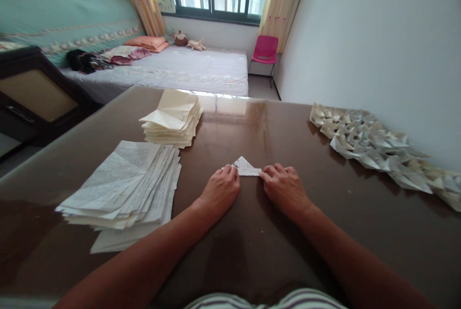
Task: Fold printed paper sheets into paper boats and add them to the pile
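A small folded paper (245, 168) lies on the brown table (230, 241) in front of me, with a triangular peak at the top and a straight band along its lower edge. My left hand (224, 185) grips its left end, fingers curled over the paper. At the right end, my right hand (284, 185) pinches the corner between thumb and fingers. Both hands rest close to the tabletop. The fingers cover the two ends of the paper, so those parts are hidden.
Left of my hands lie a stack of printed sheets (118, 184) and, behind it, a cream paper stack (173, 117). Many folded paper pieces (374, 143) stand in rows at the right. Beyond the table are a bed (212, 66) and a pink chair (265, 50).
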A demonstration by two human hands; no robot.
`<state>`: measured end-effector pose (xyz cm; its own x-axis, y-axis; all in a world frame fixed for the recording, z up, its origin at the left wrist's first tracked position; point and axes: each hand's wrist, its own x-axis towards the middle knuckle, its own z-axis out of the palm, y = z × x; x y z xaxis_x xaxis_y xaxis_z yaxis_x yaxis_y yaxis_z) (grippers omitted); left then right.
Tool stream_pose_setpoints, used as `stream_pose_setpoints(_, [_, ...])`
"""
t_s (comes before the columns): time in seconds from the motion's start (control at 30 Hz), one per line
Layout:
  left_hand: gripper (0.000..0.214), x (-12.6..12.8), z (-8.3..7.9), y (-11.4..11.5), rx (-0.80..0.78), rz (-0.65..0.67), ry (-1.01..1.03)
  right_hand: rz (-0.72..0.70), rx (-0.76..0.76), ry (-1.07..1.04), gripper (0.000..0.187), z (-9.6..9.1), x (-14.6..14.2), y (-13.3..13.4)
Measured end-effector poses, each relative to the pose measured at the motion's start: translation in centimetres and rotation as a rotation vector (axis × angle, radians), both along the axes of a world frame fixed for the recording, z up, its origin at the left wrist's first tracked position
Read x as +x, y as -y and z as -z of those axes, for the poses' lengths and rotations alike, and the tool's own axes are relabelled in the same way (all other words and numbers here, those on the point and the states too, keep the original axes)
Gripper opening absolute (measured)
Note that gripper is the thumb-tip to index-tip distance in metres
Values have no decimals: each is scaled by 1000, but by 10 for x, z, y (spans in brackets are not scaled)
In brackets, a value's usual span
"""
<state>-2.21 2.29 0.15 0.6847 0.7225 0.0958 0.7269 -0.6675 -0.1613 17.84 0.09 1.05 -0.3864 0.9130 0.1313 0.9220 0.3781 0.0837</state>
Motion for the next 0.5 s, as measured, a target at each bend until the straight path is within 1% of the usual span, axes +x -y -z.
stream_pose_setpoints(0.07, [19,1,2,-5,-9,5,7,6,-2,-15,18,2,5,-4])
stream_pose_setpoints(0.23, [24,6,3,-10,47,11,17,-40,6,-84,22,9,12,-14])
stream_pose_setpoints(0.37, [19,8,3,-10,23,12,-8,-49,-14,-167,24,12,15,-15])
stream_pose_setpoints(0.5, [16,7,2,-12,8,1,19,-56,-23,-223,24,14,16,-17])
